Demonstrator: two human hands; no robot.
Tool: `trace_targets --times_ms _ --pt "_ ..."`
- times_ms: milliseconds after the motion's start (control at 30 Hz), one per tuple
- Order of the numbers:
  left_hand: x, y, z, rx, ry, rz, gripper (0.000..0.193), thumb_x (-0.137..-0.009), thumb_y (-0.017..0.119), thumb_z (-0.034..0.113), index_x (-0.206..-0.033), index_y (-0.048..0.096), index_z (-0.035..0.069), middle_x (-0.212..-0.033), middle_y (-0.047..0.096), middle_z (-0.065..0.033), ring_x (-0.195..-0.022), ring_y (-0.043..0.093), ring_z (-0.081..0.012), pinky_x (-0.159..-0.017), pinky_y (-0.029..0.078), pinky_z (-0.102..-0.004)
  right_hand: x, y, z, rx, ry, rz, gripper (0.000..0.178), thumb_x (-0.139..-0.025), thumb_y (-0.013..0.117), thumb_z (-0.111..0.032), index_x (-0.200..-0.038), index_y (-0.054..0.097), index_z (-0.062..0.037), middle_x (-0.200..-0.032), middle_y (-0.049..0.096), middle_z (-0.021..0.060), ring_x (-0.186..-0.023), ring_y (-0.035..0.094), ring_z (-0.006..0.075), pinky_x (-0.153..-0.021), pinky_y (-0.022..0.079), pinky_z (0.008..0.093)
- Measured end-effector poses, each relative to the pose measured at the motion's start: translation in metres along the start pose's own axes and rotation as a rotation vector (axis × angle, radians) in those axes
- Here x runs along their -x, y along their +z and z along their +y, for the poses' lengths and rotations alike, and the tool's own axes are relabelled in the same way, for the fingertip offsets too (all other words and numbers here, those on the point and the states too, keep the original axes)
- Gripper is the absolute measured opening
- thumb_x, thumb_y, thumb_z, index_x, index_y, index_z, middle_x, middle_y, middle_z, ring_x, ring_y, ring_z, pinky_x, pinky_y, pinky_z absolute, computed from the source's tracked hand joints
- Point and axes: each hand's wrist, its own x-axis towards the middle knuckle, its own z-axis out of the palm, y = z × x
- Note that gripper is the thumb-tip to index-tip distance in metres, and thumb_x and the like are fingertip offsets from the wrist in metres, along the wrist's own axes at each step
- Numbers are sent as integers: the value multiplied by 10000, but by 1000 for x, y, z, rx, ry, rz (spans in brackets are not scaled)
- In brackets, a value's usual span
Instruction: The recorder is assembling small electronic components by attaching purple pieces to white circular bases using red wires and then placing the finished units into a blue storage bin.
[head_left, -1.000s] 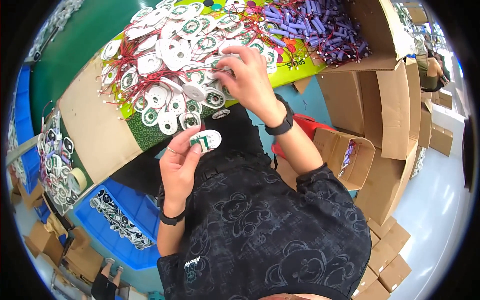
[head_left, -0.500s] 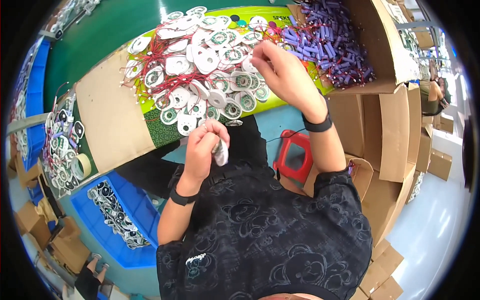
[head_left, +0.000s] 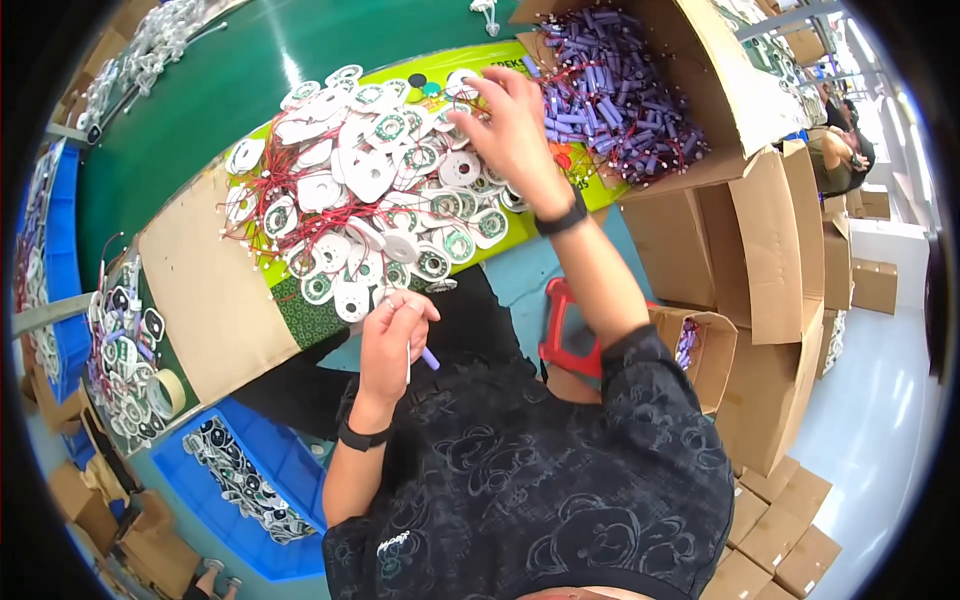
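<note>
In front of my chest, my left hand [head_left: 393,335] is closed. A thin white part, seen nearly edge-on, and a purple cylindrical battery [head_left: 430,358] stick out below its fingers; the rest is hidden in the grip. My right hand [head_left: 508,125] reaches over the far right of a heap of white disc-shaped parts [head_left: 368,175], many with green circuit boards and red wires. Its fingers are spread, the tips close to a white part [head_left: 461,84] at the heap's far edge. I cannot tell whether they touch it.
A cardboard box [head_left: 735,95] of purple wired batteries [head_left: 620,100] stands right of the heap. A brown cardboard sheet [head_left: 195,270] and a tape roll [head_left: 166,393] lie at left. Below are a blue bin [head_left: 290,460] of parts and a red stool [head_left: 560,330].
My right hand has moved left over the heap, its fingers opening from a curl. In my left hand the part has turned edge-on, and a purple battery now shows below it. The view has shifted.
</note>
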Motion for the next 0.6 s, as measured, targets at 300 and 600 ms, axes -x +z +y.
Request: trace_targets --times_ms 300,600 --pt "5 8 15 -213 -23 -53 194 -1015 582 180 -910 671 43 -655 449 101 -561 349 8 -503 264 -193 -132 -95 -28 -596 420 -308 203 -992 676 -198 -983 765 -16 -829 716 -13 -701 566 44 -632 461 219" --pt "1 10 20 -225 31 -74 187 -1017 589 175 -914 681 49 -682 465 108 -585 369 11 -519 271 -191 -74 -63 9 -831 307 -106 211 -1014 629 -190 -995 745 -14 -890 736 15 -785 648 55 -732 503 216"
